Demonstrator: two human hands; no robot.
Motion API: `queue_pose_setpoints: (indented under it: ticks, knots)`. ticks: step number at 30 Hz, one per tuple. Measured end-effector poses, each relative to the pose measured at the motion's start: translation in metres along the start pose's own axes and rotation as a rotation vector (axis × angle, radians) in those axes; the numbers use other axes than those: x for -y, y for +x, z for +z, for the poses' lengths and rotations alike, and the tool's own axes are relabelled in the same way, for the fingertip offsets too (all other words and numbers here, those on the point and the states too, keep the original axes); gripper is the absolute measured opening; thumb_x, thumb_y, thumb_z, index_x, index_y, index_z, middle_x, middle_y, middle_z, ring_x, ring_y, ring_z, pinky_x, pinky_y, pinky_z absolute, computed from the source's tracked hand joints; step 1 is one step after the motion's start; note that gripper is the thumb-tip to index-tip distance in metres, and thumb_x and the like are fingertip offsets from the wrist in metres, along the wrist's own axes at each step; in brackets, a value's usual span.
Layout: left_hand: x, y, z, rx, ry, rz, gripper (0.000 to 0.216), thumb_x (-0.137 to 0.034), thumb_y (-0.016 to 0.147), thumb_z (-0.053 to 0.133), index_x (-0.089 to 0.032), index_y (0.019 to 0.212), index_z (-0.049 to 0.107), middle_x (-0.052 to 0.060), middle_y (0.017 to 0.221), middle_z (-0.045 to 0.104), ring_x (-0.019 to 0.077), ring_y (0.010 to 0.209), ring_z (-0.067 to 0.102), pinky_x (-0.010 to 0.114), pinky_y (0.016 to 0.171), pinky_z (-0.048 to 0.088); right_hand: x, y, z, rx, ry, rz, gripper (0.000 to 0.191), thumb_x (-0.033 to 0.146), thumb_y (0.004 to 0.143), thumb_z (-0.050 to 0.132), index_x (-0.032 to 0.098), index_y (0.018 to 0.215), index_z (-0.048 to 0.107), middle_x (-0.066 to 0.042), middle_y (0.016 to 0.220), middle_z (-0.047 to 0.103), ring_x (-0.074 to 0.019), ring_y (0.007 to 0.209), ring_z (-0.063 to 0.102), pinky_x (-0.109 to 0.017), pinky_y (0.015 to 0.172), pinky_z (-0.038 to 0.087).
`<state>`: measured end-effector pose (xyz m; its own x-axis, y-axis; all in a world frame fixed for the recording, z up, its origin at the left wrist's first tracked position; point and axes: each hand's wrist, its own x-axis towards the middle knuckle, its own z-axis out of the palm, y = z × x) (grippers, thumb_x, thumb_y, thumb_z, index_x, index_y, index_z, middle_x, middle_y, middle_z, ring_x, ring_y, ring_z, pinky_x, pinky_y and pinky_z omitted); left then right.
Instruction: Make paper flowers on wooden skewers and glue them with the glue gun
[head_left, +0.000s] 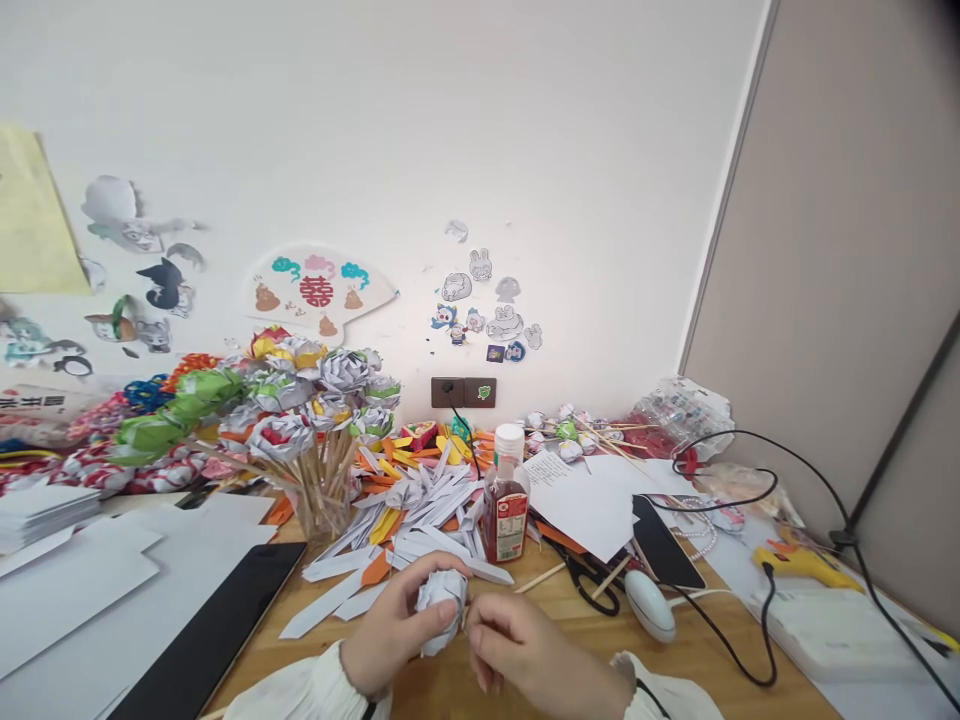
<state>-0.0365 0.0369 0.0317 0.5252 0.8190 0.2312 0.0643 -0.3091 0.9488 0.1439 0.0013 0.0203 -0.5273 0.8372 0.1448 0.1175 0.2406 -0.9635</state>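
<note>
A crumpled, ball-shaped white paper flower (441,602) sits in my left hand (386,632), with the thumb across its front and the fingers curled behind it. Just to its right, my right hand (529,645) is closed, its fingertips pinched close by the flower's side. Whatever those fingertips grip is hidden. Both hands are over the front of the wooden table (442,690). Behind them lies a heap of folded white paper strips (427,515) with orange and yellow ones mixed in.
A red-labelled bottle (510,510) stands behind my right hand. Black scissors (589,580), a white computer mouse (650,605), a phone (667,545) and a yellow glue gun (806,568) lie rightward. Leftward are a jar (322,505) of paper flowers on sticks, a black slab (217,625) and white sheets (67,600).
</note>
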Motion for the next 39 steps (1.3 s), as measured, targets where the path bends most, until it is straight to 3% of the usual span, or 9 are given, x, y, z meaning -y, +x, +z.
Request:
queue_pose_setpoints:
  ticks: [3,7,13,18,21,24,30,35,39]
  knots:
    - [-0.004,0.0,0.0,-0.074,0.016,0.006,0.045,-0.057,0.068,0.06,-0.02,0.092,0.058,0.0,0.076,0.057,0.0186,0.073,0.051,0.029,0.07,0.039,-0.002,0.003,-0.001,-0.065,0.136,-0.039,0.025,0.036,0.084,0.051,0.017,0.069,0.047,0.004,0.057,0.052,-0.0079,0.052,0.045,-0.02,0.054,0.036]
    - [-0.009,0.001,-0.002,-0.181,0.067,0.018,0.04,-0.053,0.067,0.063,-0.019,0.09,0.061,0.002,0.08,0.06,0.0215,0.079,0.053,0.031,0.076,0.041,-0.005,0.008,0.002,-0.058,0.432,0.074,0.036,0.049,0.073,0.064,0.016,0.078,0.049,0.0,0.061,0.06,-0.0068,0.044,0.047,-0.021,0.048,0.038]
    - [-0.006,0.002,-0.007,-0.217,-0.008,0.026,0.036,-0.049,0.069,0.062,-0.02,0.09,0.061,0.0,0.078,0.062,0.0207,0.079,0.054,0.03,0.075,0.042,-0.006,0.007,0.002,0.017,0.682,0.123,0.041,0.041,0.068,0.072,0.014,0.091,0.053,0.0,0.065,0.063,-0.0053,0.041,0.046,-0.024,0.048,0.045]
    - [0.0,0.001,-0.002,-0.249,-0.069,-0.023,0.036,-0.05,0.072,0.058,-0.02,0.092,0.06,0.0,0.076,0.062,0.02,0.075,0.056,0.03,0.072,0.043,-0.004,0.004,-0.002,0.051,0.58,0.075,0.043,0.035,0.066,0.075,0.013,0.099,0.056,-0.004,0.076,0.065,-0.0083,0.053,0.055,-0.026,0.055,0.046]
    - [0.0,0.001,0.002,-0.285,-0.038,-0.035,0.035,-0.048,0.071,0.059,-0.019,0.091,0.06,0.001,0.078,0.063,0.0214,0.079,0.057,0.032,0.076,0.043,-0.001,0.004,0.0,-0.031,0.383,0.059,0.039,0.028,0.064,0.072,0.014,0.097,0.057,-0.003,0.074,0.064,-0.0139,0.068,0.059,-0.025,0.059,0.043]
    - [-0.002,0.002,0.004,-0.303,-0.017,-0.022,0.033,-0.047,0.07,0.062,-0.02,0.089,0.06,0.002,0.084,0.064,0.0225,0.085,0.057,0.032,0.081,0.042,0.002,0.007,0.005,-0.101,0.299,0.093,0.034,0.025,0.064,0.068,0.015,0.094,0.055,-0.001,0.072,0.064,-0.0125,0.062,0.058,-0.024,0.057,0.042]
    - [-0.006,0.001,0.003,-0.236,0.012,-0.005,0.037,-0.051,0.067,0.065,-0.021,0.088,0.062,0.002,0.083,0.065,0.0229,0.086,0.056,0.031,0.082,0.041,-0.001,0.011,0.007,-0.069,0.584,0.247,0.035,0.026,0.055,0.07,0.016,0.083,0.052,0.004,0.059,0.058,-0.0068,0.041,0.048,-0.022,0.044,0.04]
    - [-0.004,0.001,0.001,-0.114,-0.017,0.01,0.045,-0.057,0.066,0.064,-0.019,0.09,0.06,0.0,0.073,0.061,0.0184,0.07,0.054,0.03,0.07,0.042,0.001,0.008,0.004,-0.034,0.627,0.28,0.028,0.026,0.056,0.07,0.016,0.077,0.054,0.009,0.047,0.043,-0.0038,0.04,0.035,-0.017,0.039,0.025]
    - [-0.008,0.001,-0.003,-0.034,-0.035,0.047,0.052,-0.063,0.062,0.063,-0.018,0.089,0.059,0.001,0.074,0.059,0.0181,0.069,0.052,0.029,0.066,0.04,0.006,0.007,0.003,0.096,0.656,0.291,0.028,0.035,0.063,0.07,0.017,0.074,0.052,0.011,0.047,0.035,-0.0022,0.038,0.024,-0.019,0.039,0.015]
